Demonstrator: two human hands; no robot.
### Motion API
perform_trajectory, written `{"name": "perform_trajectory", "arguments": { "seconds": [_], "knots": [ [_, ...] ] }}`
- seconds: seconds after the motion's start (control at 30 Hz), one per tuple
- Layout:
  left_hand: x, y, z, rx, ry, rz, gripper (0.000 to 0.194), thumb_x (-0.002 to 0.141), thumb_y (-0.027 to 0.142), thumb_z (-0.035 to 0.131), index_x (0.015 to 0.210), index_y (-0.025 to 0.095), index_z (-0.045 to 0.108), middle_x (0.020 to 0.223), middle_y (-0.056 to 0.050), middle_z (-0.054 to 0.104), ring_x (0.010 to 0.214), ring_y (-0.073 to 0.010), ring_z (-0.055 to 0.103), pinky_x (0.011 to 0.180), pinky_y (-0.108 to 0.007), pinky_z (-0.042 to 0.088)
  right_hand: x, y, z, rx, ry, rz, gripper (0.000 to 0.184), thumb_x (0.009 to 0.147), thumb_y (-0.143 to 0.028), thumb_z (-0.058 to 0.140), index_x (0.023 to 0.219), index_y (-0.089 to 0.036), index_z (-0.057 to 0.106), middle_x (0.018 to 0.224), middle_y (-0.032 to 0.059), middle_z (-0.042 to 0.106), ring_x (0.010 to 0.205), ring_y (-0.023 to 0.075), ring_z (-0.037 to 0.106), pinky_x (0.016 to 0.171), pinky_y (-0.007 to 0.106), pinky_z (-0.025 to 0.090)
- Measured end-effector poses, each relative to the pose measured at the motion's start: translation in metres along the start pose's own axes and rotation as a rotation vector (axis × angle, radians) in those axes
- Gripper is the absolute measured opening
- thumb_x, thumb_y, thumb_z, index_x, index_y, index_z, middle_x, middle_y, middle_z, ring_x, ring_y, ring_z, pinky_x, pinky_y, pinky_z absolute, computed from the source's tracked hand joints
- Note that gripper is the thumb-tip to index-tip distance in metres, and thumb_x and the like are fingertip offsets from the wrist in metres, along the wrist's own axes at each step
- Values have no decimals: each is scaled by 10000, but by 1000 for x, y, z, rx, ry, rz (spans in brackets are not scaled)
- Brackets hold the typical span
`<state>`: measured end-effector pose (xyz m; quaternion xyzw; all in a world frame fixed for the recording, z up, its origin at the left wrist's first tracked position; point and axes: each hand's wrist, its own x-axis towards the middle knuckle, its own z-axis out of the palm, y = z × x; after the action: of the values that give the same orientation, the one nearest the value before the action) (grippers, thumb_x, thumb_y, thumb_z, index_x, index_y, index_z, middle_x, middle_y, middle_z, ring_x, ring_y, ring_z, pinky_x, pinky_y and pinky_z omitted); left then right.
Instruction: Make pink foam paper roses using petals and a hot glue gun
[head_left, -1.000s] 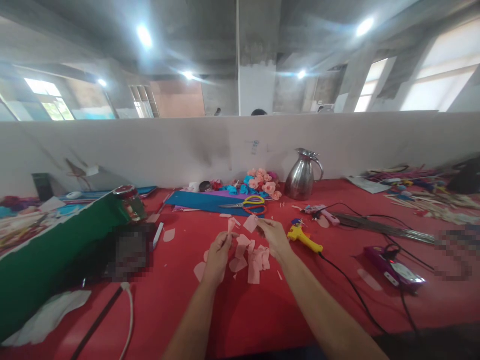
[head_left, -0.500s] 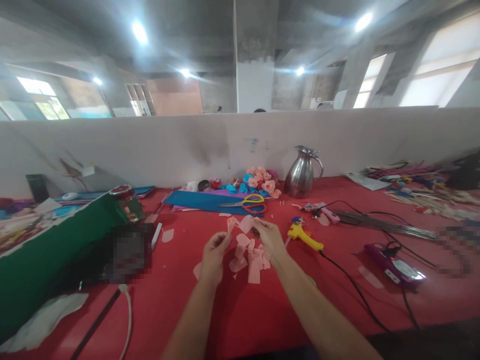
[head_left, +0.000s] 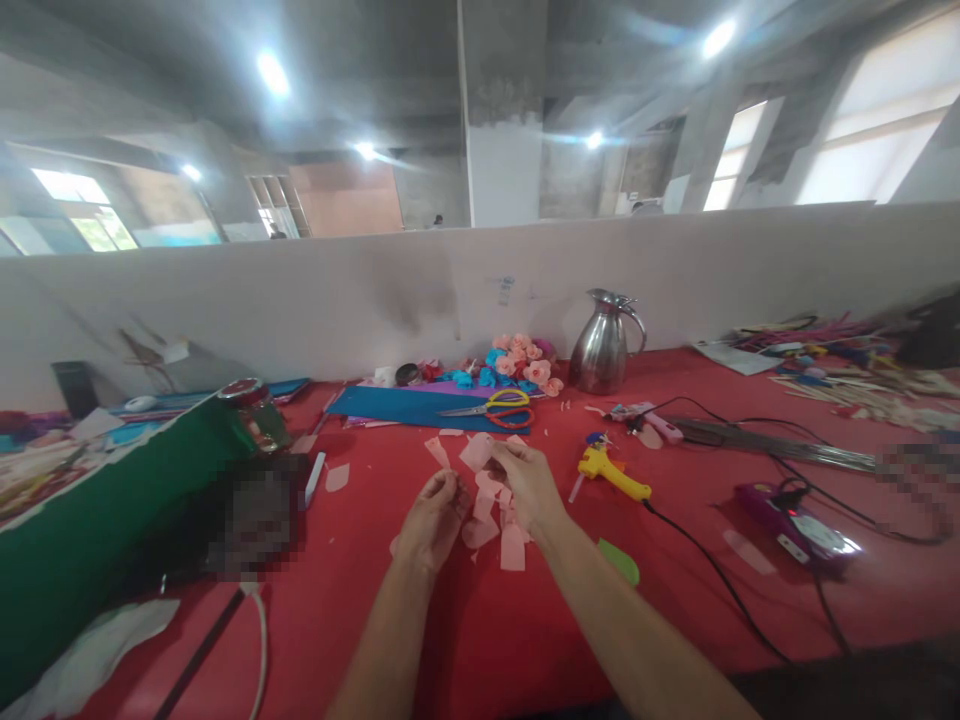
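Observation:
My left hand is closed, pinching a small rolled pink paper piece that points up above the fingertips. Just right of it, my right hand pinches a pink paper petal between thumb and fingers. The two pieces are close together but apart. Beneath and between the hands lies a loose pile of cut pink paper pieces on the red table. Beyond them, scissors with yellow and red handles rest on blue paper. Right of my right hand lies a yellow glue gun.
Pink paper flowers lie at the back beside a steel jug. To the left stand a glass jar and a green board. A purple power strip and cords lie right. A green paper piece lies near my right forearm.
Both hands have shifted slightly left with their pink paper pieces. The rolled piece in my left hand now tilts left, and my left hand has turned. More of the green piece shows.

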<state>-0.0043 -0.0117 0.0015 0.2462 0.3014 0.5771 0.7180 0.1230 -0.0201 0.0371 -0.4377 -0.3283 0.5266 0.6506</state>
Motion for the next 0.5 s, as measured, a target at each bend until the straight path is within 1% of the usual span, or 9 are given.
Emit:
{"name": "perform_trajectory", "arguments": {
  "seconds": [0.1,0.2,0.3,0.4,0.5],
  "knots": [
    [-1,0,-1,-3,-30,12,191,581,155,774,644,138,594,646,24,572,596,-51,546,595,-154,463,-3,-3,2,-4,-15,-9,334,599,-451,684,714,-140,709,640,41,660,602,145,564,572,247,415],
    [-1,0,-1,-1,-65,14,202,567,173,786,643,143,601,625,25,558,583,-58,540,564,-158,459,-6,-5,4,-7,-10,-26,330,594,-452,682,683,-135,706,631,46,655,603,144,558,575,247,414],
    [-1,0,-1,-3,-91,16,204,561,185,791,639,144,607,630,17,561,598,-67,545,565,-165,460,-8,-5,5,-46,-8,-44,326,604,-456,672,676,-140,706,612,32,639,592,142,547,578,252,412],
    [-1,0,-2,17,-98,21,198,562,192,791,641,142,617,639,13,568,600,-67,543,572,-169,459,-8,-3,6,-101,-22,-93,325,641,-466,643,652,-146,695,578,12,612,577,137,532,566,248,399],
    [0,-1,-4,68,-112,29,187,571,210,786,628,137,624,607,14,558,575,-65,531,555,-168,449,-8,-1,7,-152,-24,-143,355,667,-494,611,630,-148,686,539,6,588,565,139,519,534,239,379]
  ]
}}
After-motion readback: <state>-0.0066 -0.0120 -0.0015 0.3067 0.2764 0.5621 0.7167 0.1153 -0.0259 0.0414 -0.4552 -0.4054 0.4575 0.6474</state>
